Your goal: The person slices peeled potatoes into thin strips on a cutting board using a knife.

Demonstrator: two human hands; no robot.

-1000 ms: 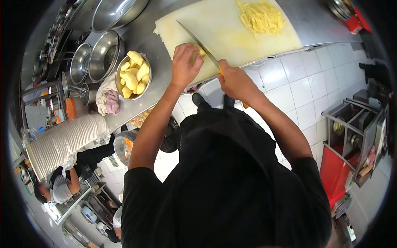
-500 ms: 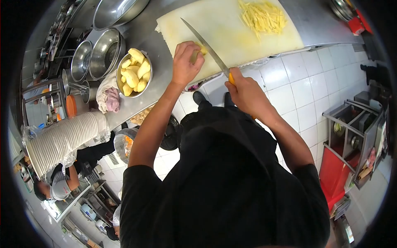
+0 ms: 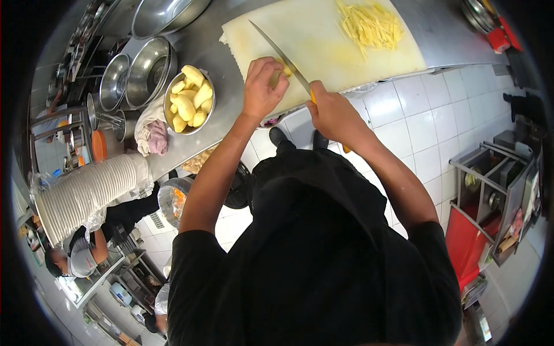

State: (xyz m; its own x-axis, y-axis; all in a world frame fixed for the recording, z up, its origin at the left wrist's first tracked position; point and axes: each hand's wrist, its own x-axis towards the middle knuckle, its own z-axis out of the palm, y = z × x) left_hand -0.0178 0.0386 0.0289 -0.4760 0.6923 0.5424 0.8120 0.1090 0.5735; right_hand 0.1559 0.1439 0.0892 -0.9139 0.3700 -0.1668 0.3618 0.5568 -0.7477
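Observation:
My left hand [image 3: 261, 86] presses a peeled potato piece [image 3: 284, 69] onto the white cutting board [image 3: 323, 46] near its front edge. In my right hand [image 3: 333, 113] is a yellow-handled knife [image 3: 280, 55]; its long blade lies across the potato, right beside my left fingers. A pile of cut potato strips [image 3: 372, 24] lies at the board's far right. To the left of the board, a steel bowl of peeled potatoes [image 3: 188, 101] stands on the steel counter [image 3: 199, 52].
Several empty steel bowls [image 3: 147, 66] stand left of the potato bowl, with a crumpled cloth [image 3: 151, 134] by the counter edge. A tall stack of white plates [image 3: 86, 193] lies lower left. Another person [image 3: 81, 256] crouches below. A metal rack [image 3: 496, 190] stands right on the tiled floor.
The knife was drawn back toward me, then pushed forward again across the potato. My left hand has stayed on the potato.

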